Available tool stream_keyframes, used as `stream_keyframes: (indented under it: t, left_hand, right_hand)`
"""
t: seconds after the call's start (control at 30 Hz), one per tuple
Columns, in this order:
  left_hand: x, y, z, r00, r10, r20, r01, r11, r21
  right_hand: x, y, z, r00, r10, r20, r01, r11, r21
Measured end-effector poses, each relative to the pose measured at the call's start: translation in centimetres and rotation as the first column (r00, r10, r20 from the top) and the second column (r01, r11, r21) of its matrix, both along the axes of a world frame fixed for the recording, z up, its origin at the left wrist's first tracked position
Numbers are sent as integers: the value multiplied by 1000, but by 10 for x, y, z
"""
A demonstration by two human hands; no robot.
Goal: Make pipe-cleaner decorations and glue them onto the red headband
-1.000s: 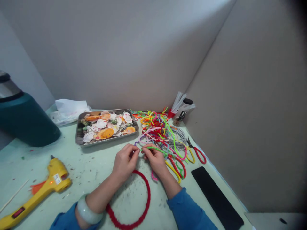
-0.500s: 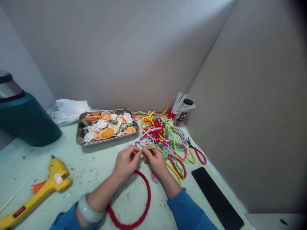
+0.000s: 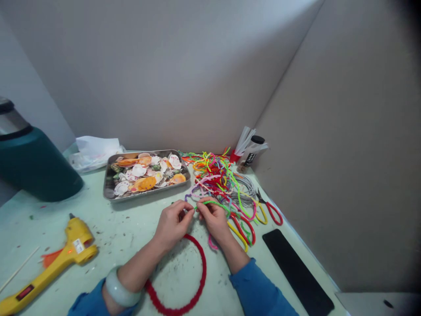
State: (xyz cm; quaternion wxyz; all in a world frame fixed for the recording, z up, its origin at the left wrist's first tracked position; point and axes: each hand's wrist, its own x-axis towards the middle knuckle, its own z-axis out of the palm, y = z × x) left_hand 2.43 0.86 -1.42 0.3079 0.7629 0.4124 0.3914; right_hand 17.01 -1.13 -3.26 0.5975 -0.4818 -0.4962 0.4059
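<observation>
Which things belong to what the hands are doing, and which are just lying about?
Likely in the job:
bright green fuzzy stem, held by left hand and right hand
perhaps dark red fuzzy ring

Apparently lying about:
yellow plastic glue gun
flat black strip
silver metal tray

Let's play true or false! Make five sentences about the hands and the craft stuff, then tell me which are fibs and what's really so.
1. The left hand and right hand are both pinching a green fuzzy stem. True.
2. The shells are heaped in a wicker basket. False: they are in a metal tray.
3. The glue gun is yellow. True.
4. The pale bracelet is on the right wrist. False: it is on the left wrist.
5. The red fuzzy loop is wrapped around the tray. False: it lies nearer the person, apart from the tray.
</observation>
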Motion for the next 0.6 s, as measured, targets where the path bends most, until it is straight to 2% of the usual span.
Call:
stream_keyframes:
  t: [0.27,0.43,0.6]
  left_hand:
    - [-1,4,-2,988,-152,15,153,987,-56]
    - [2,4,-11,993,-117,1,115,978,-175]
    - [2,6,-13,989,-42,138,78,962,-262]
  right_hand:
    - [2,-1,5,990,-32,134,24,998,63]
    - [2,-2,4,980,-22,199,6,997,79]
    - [0,-3,4,986,-17,166,1,996,94]
